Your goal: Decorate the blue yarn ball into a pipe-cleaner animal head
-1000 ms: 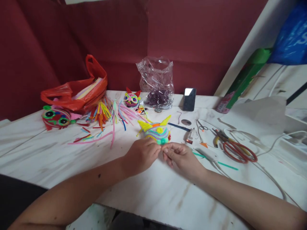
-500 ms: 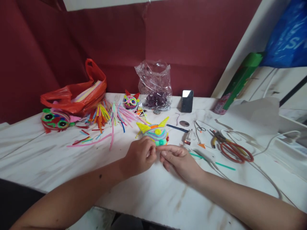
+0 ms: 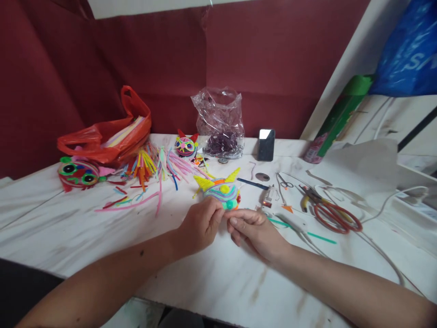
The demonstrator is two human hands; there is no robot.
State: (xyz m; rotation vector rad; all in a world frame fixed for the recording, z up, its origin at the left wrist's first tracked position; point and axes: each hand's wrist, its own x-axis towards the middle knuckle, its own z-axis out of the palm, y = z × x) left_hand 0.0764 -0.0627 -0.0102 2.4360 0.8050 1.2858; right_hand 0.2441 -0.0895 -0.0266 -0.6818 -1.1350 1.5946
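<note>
A small pipe-cleaner animal head (image 3: 220,190) with yellow ears and pastel stripes sits on the white marble table (image 3: 218,273). My left hand (image 3: 200,224) and my right hand (image 3: 254,232) meet just in front of it, fingertips pinched together near its green lower edge. Both hands are closed in a pinch; whatever is between the fingers is too small to make out. A green pipe cleaner (image 3: 307,231) lies just right of my right hand.
A red plastic bag (image 3: 109,132) with loose pipe cleaners (image 3: 153,164) lies at back left, beside a red-green figure (image 3: 78,172) and a small owl figure (image 3: 186,146). A clear bag (image 3: 220,123), phone (image 3: 266,144), red-handled scissors (image 3: 336,216), pliers (image 3: 310,195), white cable (image 3: 385,259).
Both hands have stayed pinched together in front of the animal head, shifting slightly. The view has tilted a little.
</note>
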